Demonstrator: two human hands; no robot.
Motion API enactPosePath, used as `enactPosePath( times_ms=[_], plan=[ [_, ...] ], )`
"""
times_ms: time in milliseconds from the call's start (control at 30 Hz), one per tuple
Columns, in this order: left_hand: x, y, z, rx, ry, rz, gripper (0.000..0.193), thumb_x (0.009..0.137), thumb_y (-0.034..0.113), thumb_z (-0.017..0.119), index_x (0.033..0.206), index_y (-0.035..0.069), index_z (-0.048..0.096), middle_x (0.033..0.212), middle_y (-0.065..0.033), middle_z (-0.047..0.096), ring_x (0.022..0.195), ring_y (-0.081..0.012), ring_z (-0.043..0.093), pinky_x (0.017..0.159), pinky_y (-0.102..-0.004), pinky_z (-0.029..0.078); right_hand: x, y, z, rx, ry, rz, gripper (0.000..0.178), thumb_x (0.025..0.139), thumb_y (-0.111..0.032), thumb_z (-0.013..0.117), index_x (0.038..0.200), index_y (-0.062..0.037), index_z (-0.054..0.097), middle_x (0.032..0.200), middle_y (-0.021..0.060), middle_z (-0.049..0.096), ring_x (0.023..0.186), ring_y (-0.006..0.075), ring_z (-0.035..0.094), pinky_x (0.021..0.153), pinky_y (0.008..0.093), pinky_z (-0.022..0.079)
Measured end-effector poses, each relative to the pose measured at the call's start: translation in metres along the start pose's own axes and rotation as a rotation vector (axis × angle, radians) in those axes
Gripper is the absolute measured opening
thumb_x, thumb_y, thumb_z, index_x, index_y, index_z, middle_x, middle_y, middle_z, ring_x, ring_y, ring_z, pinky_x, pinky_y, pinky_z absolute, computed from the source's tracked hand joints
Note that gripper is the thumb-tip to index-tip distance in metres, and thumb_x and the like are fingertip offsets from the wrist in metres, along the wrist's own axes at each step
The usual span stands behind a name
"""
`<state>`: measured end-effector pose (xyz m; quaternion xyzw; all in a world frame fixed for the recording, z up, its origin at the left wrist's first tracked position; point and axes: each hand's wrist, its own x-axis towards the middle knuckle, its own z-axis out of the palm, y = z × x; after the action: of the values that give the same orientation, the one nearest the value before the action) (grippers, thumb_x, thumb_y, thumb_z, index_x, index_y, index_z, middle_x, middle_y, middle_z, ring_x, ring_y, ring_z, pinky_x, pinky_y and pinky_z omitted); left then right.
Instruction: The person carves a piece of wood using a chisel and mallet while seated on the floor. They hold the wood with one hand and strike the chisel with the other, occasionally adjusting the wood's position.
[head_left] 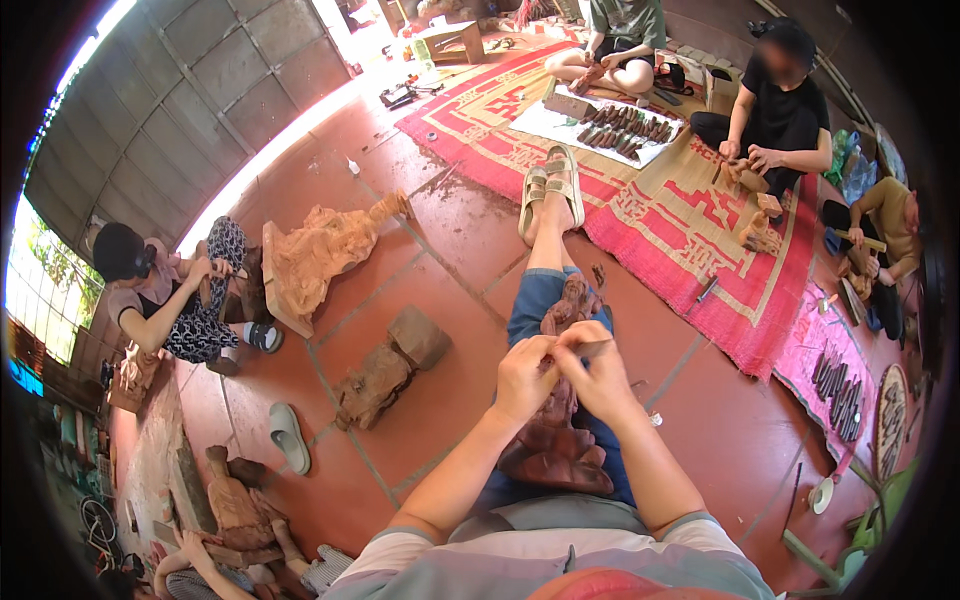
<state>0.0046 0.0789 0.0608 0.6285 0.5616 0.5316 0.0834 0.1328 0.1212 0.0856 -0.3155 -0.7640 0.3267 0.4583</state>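
Observation:
A dark reddish-brown wood carving (558, 455) lies lengthwise on my lap, its broad base toward my belly and its narrow end toward my knees. Over its middle, my left hand (527, 380) and my right hand (598, 372) meet with fingertips pressed together. Both are closed in a pinch. Whatever small thing is between the fingers is hidden. Behind my hands, the upper part of the carving (572, 300) shows along my shins.
Left of me lie wood blocks (390, 365), a large pale carving (325, 250) and a grey slipper (289, 438). A red patterned mat (660, 250) spreads ahead, with tools on a white sheet (545, 125). Other people sit carving around me; more tools lie on a pink cloth (808, 345).

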Motion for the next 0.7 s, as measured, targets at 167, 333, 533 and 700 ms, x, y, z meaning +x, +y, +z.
enactPosePath(
  times_ms=[167,333,533,700],
  plan=[
    [0.003,-0.01,-0.002,0.174,-0.184,0.014,0.033,0.085,0.022,0.065,0.11,0.002,0.06,0.116,-0.0155,0.06,0.109,-0.0317,0.056,0.091,-0.039,0.046,-0.025,0.025,-0.045,0.624,-0.059,0.658,0.025,0.1,-0.022,0.044,0.115,-0.0036,0.054,0.09,0.0082,0.06,0.073,0.0092,0.059,0.063,0.0219,0.051],
    [-0.022,-0.024,0.006,0.3,-0.487,-0.239,0.058,0.091,0.034,0.056,0.136,0.0,0.041,0.14,-0.0243,0.039,0.127,-0.0376,0.042,0.102,-0.0402,0.039,-0.05,0.034,-0.071,0.611,0.126,0.561,0.04,0.101,-0.027,0.043,0.131,-0.0009,0.047,0.107,0.0121,0.059,0.084,0.0131,0.062,0.075,0.0256,0.053],
    [-0.047,-0.029,-0.01,0.026,-0.337,-0.27,0.043,0.092,0.02,0.056,0.13,0.001,0.049,0.135,-0.0224,0.048,0.122,-0.0322,0.051,0.1,-0.0362,0.042,-0.059,0.028,-0.06,0.555,0.215,0.443,0.036,0.1,-0.023,0.045,0.123,0.0036,0.053,0.12,0.0115,0.056,0.1,0.019,0.063,0.089,0.0313,0.052],
    [-0.082,-0.041,-0.015,-0.525,-0.209,-0.791,0.051,0.092,0.02,0.06,0.135,-0.001,0.042,0.131,-0.0159,0.049,0.118,-0.0232,0.051,0.1,-0.0345,0.04,-0.054,0.028,-0.043,0.54,0.176,0.49,0.02,0.089,-0.006,0.062,0.108,0.0006,0.061,0.106,0.0073,0.058,0.094,0.0178,0.063,0.087,0.0305,0.053]
  ],
)
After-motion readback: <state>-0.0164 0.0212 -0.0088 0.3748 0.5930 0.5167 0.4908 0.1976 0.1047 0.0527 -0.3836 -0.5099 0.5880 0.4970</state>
